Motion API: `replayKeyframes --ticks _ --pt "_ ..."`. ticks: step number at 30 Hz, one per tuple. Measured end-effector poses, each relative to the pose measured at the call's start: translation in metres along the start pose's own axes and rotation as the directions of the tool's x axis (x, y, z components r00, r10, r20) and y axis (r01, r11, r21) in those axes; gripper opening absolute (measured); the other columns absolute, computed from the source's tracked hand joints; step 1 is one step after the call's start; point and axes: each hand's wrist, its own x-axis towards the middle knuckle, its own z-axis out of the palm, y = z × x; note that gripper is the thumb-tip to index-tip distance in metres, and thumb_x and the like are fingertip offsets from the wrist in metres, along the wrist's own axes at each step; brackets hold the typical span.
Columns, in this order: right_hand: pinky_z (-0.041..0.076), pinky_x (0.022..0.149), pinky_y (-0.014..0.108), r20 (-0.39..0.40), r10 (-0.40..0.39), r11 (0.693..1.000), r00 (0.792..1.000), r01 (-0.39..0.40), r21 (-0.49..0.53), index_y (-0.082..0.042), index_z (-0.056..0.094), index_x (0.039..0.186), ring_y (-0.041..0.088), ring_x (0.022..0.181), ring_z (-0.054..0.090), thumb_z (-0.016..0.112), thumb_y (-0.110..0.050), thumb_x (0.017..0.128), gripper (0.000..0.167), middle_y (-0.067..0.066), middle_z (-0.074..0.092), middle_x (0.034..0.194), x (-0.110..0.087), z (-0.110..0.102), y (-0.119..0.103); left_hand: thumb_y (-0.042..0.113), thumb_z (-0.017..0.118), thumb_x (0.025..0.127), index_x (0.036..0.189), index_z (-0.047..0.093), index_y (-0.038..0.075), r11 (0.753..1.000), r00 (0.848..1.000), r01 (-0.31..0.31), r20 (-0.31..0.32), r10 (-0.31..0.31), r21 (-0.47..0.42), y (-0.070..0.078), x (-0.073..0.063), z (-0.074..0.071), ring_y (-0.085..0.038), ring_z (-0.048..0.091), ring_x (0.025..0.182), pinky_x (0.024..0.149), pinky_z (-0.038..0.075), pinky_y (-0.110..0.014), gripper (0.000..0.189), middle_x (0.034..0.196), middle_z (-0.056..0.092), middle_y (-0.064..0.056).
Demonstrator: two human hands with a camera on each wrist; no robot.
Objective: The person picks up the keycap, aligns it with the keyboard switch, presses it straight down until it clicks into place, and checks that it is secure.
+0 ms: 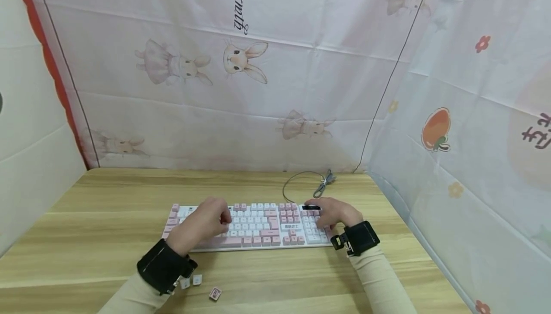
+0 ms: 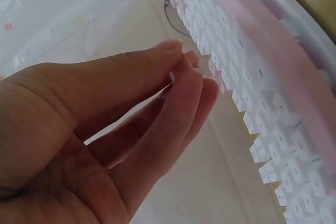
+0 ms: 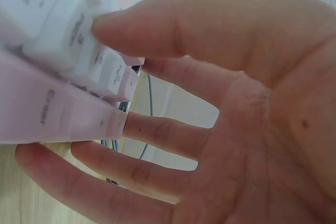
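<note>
A white and pink keyboard (image 1: 258,241) lies on the table in the head view. My left hand (image 1: 203,223) is over its left part; thumb and fingertips come together (image 2: 173,59) in the left wrist view, pinching a small pinkish piece (image 2: 181,70) mostly hidden by the fingers. My right hand (image 1: 337,212) grips the keyboard's right end. Its thumb (image 3: 136,30) lies on the white number keys, while the other fingers (image 3: 126,174) reach along the side by the pink Enter key (image 3: 47,106).
Near me on the wooden table (image 1: 297,280) lie two white keycaps, one (image 1: 197,280) beside my left wrist strap, and a pink keycap (image 1: 215,294). A bundled grey cable (image 1: 324,185) lies behind the keyboard. Printed fabric (image 1: 224,127) hangs along the table's back and right edges.
</note>
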Motion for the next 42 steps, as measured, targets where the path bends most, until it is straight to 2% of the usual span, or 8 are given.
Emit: replayKeyframes --ticks 4,11,18,26,36,42 --pt "0.06 0.061 0.036 0.002 0.003 1.0 1.0 -0.003 0.007 -0.021 0.048 0.154 0.018 0.078 0.063 0.071 0.003 0.081 0.08 0.019 0.054 0.141 0.0 -0.001 -0.001 -0.009 0.076 0.082 0.085 0.08 0.004 1.0 1.0 0.01 0.006 -0.01 -0.003 0.001 0.002 -0.001 -0.012 0.06 0.071 0.065 0.053 -0.028 0.015 0.083 0.074 -0.008" --pt "0.061 0.062 0.036 0.005 0.008 1.0 1.0 -0.008 -0.002 -0.021 0.049 0.153 0.019 0.081 0.063 0.072 0.002 0.081 0.079 0.018 0.053 0.144 0.0 -0.003 -0.004 -0.009 0.077 0.081 0.087 0.078 0.003 0.997 0.997 0.076 0.024 -0.076 0.015 0.002 0.006 -0.003 -0.013 0.06 0.072 0.065 0.056 -0.029 0.014 0.082 0.072 -0.005" --pt "0.061 0.062 0.036 0.005 0.004 1.0 1.0 -0.004 -0.009 -0.021 0.049 0.153 0.018 0.082 0.063 0.071 0.002 0.082 0.078 0.018 0.053 0.145 0.0 -0.004 -0.004 -0.01 0.078 0.079 0.087 0.077 0.003 0.995 0.996 0.077 0.034 -0.079 0.056 0.004 0.012 -0.004 -0.015 0.06 0.073 0.066 0.056 -0.031 0.015 0.084 0.072 -0.006" --pt "0.061 0.062 0.036 0.006 -0.001 1.0 1.0 0.001 -0.007 -0.021 0.049 0.153 0.019 0.083 0.063 0.072 0.002 0.083 0.078 0.019 0.053 0.144 0.0 -0.003 -0.003 -0.011 0.076 0.082 0.088 0.077 0.002 0.994 0.996 0.072 0.043 -0.075 0.082 0.004 0.015 -0.004 -0.017 0.06 0.075 0.068 0.056 -0.032 0.015 0.084 0.071 -0.007" --pt "0.061 0.063 0.037 0.006 0.009 1.0 1.0 -0.009 -0.003 -0.022 0.049 0.153 0.02 0.085 0.063 0.072 0.0 0.083 0.077 0.018 0.052 0.147 0.0 -0.002 -0.002 -0.01 0.076 0.083 0.093 0.075 0.003 0.99 0.993 0.099 0.054 -0.105 0.103 0.004 0.022 -0.006 -0.017 0.06 0.078 0.072 0.057 -0.034 0.016 0.086 0.07 -0.006" --pt "0.06 0.062 0.034 0.009 0.0 1.0 1.0 0.0 -0.013 -0.02 0.049 0.153 0.018 0.079 0.063 0.073 0.0 0.081 0.079 0.019 0.054 0.143 -0.001 -0.002 -0.001 -0.008 0.077 0.082 0.092 0.076 0.003 0.989 0.992 0.107 0.061 -0.114 0.105 0.003 0.028 -0.006 -0.018 0.061 0.078 0.07 0.057 -0.034 0.014 0.086 0.07 -0.007"
